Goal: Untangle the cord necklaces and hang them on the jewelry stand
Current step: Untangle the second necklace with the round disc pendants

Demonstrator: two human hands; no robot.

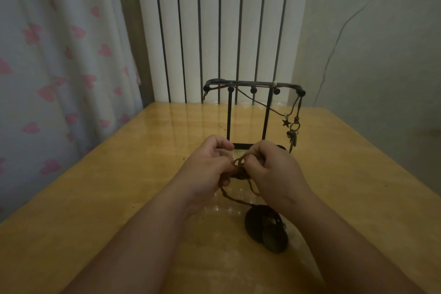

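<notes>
Forearms enter lowest. Left hand and right hand, fingers curled, both pinch the brown cord tangle above the table, before the jewelry stand.

Risk: pulling apart tightens the knot; the trailing disc pendants could snag.

Count: 1 stand, 5 pegs, apparently 2 hung necklaces, 2 discs.

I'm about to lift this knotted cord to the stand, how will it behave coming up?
The brown cord is probably floppy: it sags in loose curves below the left hand and right hand. The round pendants resting on the table look heavy for it, so they would likely swing and pull it taut, perhaps tightening the knot.
</notes>
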